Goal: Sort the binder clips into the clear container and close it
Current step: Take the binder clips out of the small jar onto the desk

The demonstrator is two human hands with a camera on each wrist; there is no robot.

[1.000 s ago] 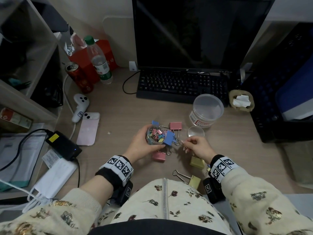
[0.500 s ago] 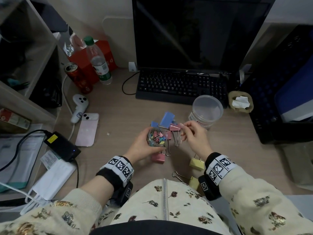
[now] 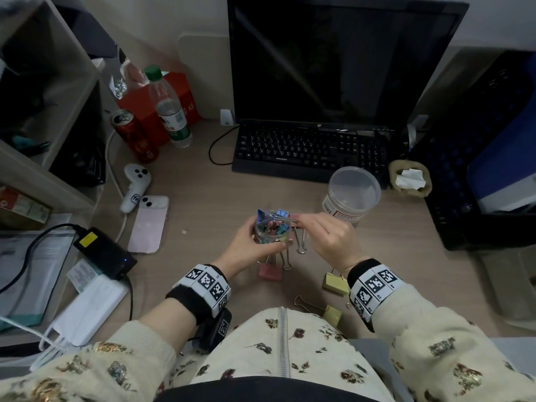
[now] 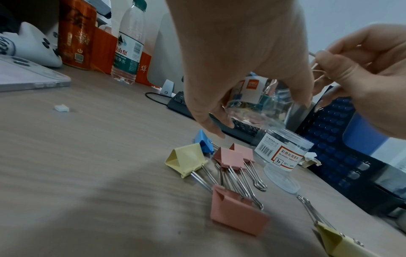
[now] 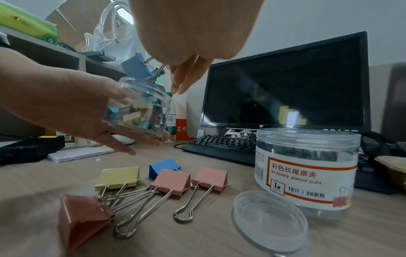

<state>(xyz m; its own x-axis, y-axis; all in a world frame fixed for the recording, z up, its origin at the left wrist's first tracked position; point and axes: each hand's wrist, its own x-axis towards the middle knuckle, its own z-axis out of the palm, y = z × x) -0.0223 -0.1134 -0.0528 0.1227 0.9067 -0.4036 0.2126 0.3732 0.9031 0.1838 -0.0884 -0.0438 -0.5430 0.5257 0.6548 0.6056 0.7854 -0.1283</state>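
Head view: a small clear container [image 3: 271, 232] is held above the counter [image 3: 203, 204] between the two hands, already crowded with small coloured clips.
Left hand [image 3: 251, 245]: wrapped round the container wall from the side, with the mouth tilted toward the right hand.
Right hand [image 3: 327, 237]: the wire handles of a blue binder clip [image 5: 135, 67] are pinched between the fingertips; the clip body is seen at the container mouth, partly above the rim.
Step in hand: insertion of the blue clip is judged to be under way; it is not yet seated inside.
Loose clips: below the hands, pink clips [image 5: 173, 180], a yellow clip [image 5: 119, 176] and a second blue clip [image 5: 163, 167] lie on the counter; two more yellow clips [image 3: 336, 284] lie below the right wrist.
Lid [image 5: 270, 217]: lying flat on the counter, below and right of the right hand, just beside a larger labelled tub [image 5: 305, 167].
Next move: release of the pinch once the clip is past the rim is called for; the large clips may not fit the nearly full container, so a check of room is advised.
Closure: not yet done.
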